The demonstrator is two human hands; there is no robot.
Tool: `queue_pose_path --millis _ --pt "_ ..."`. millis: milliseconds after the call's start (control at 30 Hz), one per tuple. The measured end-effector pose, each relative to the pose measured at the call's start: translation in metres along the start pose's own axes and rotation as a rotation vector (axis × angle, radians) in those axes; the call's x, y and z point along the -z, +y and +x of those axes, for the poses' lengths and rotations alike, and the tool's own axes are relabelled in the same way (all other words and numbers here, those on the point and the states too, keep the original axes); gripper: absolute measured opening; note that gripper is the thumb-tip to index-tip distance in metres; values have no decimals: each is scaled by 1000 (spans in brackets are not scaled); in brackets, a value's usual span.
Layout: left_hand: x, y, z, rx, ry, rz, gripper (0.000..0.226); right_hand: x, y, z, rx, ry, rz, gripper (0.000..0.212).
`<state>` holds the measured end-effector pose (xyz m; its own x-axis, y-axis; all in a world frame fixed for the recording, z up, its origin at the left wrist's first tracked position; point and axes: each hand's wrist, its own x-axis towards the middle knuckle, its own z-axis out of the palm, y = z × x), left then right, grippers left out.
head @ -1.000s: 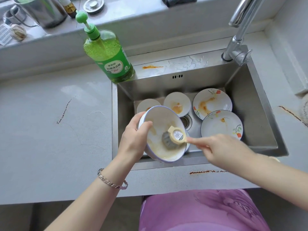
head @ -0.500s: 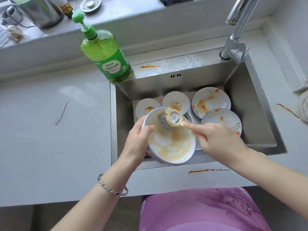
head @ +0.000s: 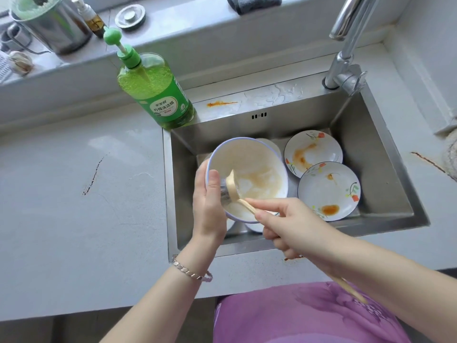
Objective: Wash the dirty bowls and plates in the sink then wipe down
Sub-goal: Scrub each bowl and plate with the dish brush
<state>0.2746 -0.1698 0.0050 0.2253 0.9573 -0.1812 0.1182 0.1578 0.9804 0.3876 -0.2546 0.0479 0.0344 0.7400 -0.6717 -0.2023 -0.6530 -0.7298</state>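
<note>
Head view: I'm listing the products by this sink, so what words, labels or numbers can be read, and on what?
"柠檬洗洁精": on the white label of the green soap bottle.
Small brand line above it on that label: too blurred to read for sure.
Round mark at the label's right edge: too small to read.
Head of the scrub brush: seen edge-on, nothing legible.
No other text shows.

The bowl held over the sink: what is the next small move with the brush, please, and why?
Probably sweep the brush across to the right side of the inside of the bowl. The right hand holds its head against the left wall, next to the thumb of the left hand, while brownish film shows further right.
</note>
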Motion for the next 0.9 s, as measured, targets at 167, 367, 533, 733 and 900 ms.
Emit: queue_pose_path --millis 167,367,533,733,900 --pt "0 -1 -4 -42 -64 8 28 5 -7 0 -140 -60 292 29" --pt "-3 -5 -12 45 -87 -50 30 14 -12 3 -187 81 686 30" --pt "-6 -5 -15 69 -123 -5 30 -3 -11 3 -106 119 575 30" --pt "-1 -7 -3 16 -103 17 38 -2 -3 -10 -48 12 143 33" --pt "-4 -13 -18 37 -176 45 32 9 -7 0 -59 103 271 31"
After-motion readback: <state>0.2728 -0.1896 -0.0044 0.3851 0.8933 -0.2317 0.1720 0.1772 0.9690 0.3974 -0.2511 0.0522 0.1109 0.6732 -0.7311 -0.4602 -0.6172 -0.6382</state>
